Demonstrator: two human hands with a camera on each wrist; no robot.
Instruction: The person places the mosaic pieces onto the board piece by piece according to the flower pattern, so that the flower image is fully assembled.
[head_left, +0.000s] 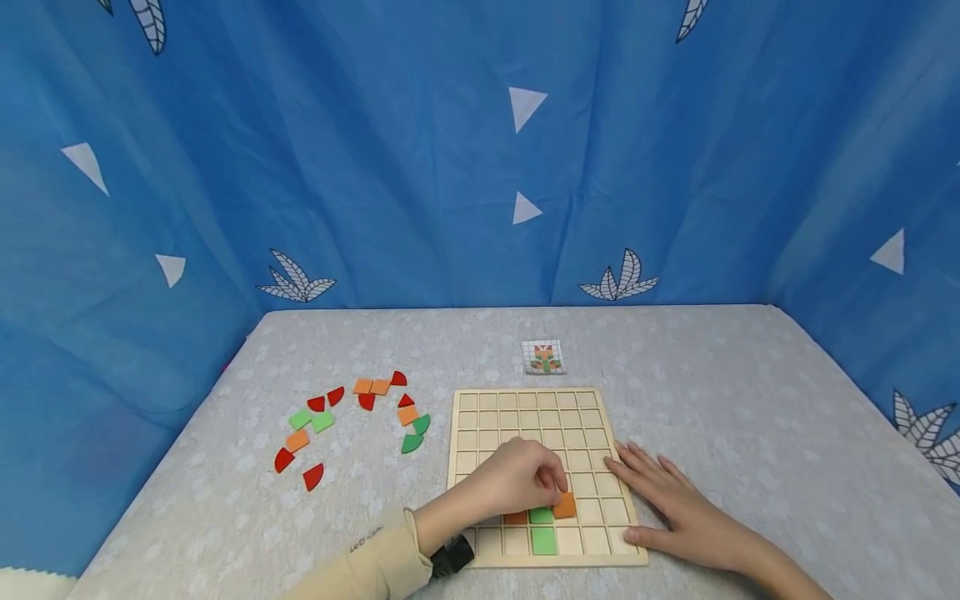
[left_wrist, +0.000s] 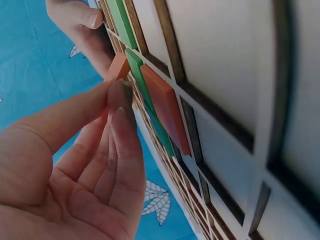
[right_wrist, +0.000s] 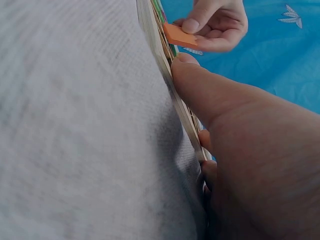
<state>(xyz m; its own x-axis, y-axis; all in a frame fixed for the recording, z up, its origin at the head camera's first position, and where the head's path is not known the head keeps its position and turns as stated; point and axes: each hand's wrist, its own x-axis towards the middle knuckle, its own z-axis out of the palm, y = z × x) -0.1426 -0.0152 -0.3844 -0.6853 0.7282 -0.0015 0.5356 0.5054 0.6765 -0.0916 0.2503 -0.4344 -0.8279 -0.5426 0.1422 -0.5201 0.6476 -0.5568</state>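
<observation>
My left hand (head_left: 521, 477) pinches an orange square tile (head_left: 565, 505) between thumb and fingertips, just over the wooden grid board (head_left: 598, 461). In the right wrist view that tile (right_wrist: 180, 37) tilts at the board's surface. Set in the grid beside it are a light green square (head_left: 543, 541), a green piece (head_left: 541, 516) and another orange tile (left_wrist: 162, 102), partly hidden by my left hand in the head view. My right hand (head_left: 678, 512) rests at the board's right edge with its fingers spread, thumb (right_wrist: 187, 70) lying on the rim.
Left of the board lie loose pieces: red quarter-circles (head_left: 313, 477), orange squares (head_left: 297, 440), light green squares (head_left: 323, 422) and green leaf-like pieces (head_left: 412, 443). Behind the board is a small pattern card (head_left: 543, 357). A blue curtain (head_left: 420, 167) surrounds the cloth-covered table (head_left: 720, 367).
</observation>
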